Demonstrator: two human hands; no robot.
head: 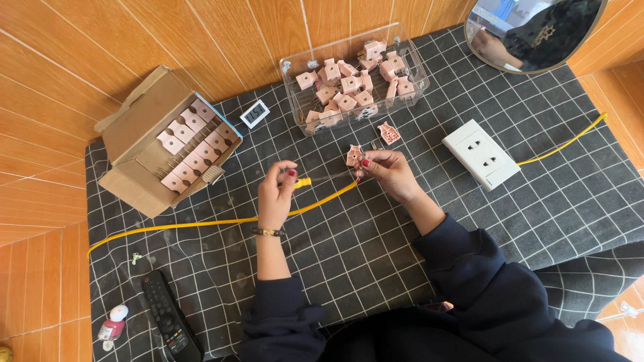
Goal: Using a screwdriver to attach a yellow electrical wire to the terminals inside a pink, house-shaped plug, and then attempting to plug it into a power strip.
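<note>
Yellow rubbery cable (201,223) pinched in left hand (276,194); right hand (389,171) grips blocky pink plastic connector (353,155)

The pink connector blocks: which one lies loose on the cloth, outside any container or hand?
The single pink block on the checked cloth, just in front of the clear plastic tray. The others sit in that tray, in the cardboard box, or in the right hand.

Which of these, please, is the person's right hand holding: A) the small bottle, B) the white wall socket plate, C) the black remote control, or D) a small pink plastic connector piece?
D: the right hand pinches a small pink connector piece in its fingertips, while the white socket plate lies untouched on the checked mat.
</note>
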